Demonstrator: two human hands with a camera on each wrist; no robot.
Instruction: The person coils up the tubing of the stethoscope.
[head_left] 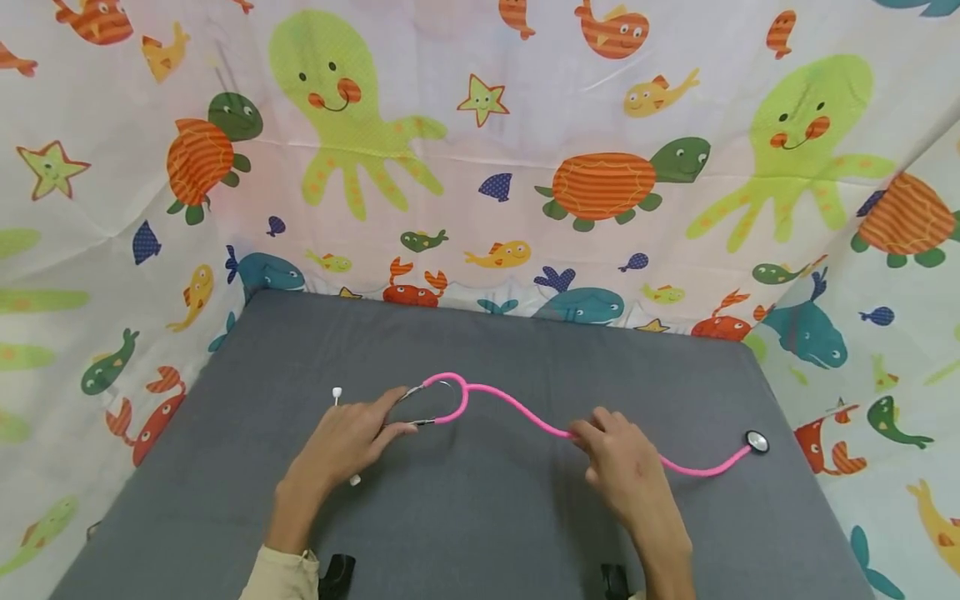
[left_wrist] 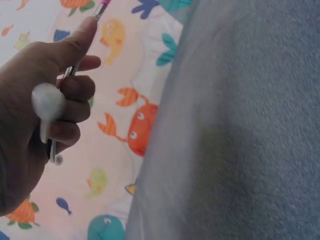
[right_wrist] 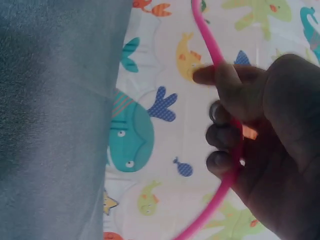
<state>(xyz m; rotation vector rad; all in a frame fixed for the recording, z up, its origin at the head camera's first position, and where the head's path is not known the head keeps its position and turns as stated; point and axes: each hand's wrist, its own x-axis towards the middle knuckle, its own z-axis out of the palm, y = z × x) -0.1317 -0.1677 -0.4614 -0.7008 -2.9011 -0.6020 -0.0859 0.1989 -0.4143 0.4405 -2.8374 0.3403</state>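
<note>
A pink stethoscope (head_left: 517, 403) stretches from one hand to the other above the grey surface. My left hand (head_left: 348, 442) grips its metal ear tubes, with fingers curled round them in the left wrist view. One white eartip (left_wrist: 48, 101) shows beside the palm there. My right hand (head_left: 618, 462) holds the pink tube (right_wrist: 207, 32) partway along, thumb and fingers curled about it. Beyond that hand the tubing runs on to the round chestpiece (head_left: 757, 442), black-rimmed with a silver face, at the far right. The stretch of tube inside the right hand is partly hidden.
A grey cloth-covered table (head_left: 480, 517) lies under both hands. Behind it and along its sides hangs a white curtain (head_left: 457, 200) printed with sea animals. Black straps (head_left: 337, 577) show near both wrists at the bottom edge.
</note>
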